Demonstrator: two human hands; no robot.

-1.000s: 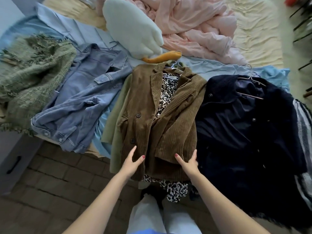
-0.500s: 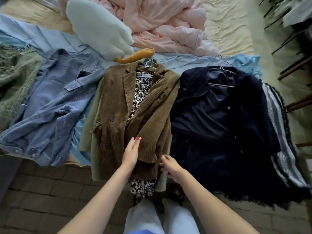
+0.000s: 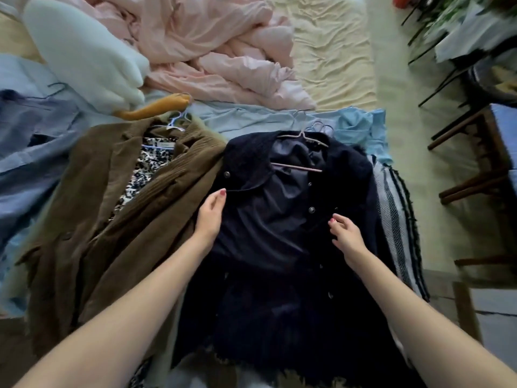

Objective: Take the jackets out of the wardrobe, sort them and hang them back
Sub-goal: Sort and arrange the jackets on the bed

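A dark navy jacket [image 3: 279, 233] lies open on the bed on a thin pink hanger [image 3: 300, 152]. My left hand [image 3: 209, 217] rests at its left front edge, fingers loosely curved and holding nothing. My right hand [image 3: 345, 233] hovers over the jacket's right front panel, fingers loosely curled, with no fabric visibly pinched. To the left lies a brown corduroy jacket [image 3: 98, 219] over a leopard-print garment [image 3: 145, 175]. A blue denim jacket [image 3: 25, 163] lies at the far left, blurred.
A striped grey throw [image 3: 394, 214] lies under the navy jacket's right side. Pink bedding [image 3: 218, 51], a white plush pillow [image 3: 84, 51] and a light blue garment [image 3: 265, 119] cover the bed behind. Dark wooden furniture [image 3: 481, 169] stands on the right.
Both hands left the brown corduroy jacket's hem and moved right and up onto the navy jacket. The view swung right, pushing the denim and green garments out to the left.
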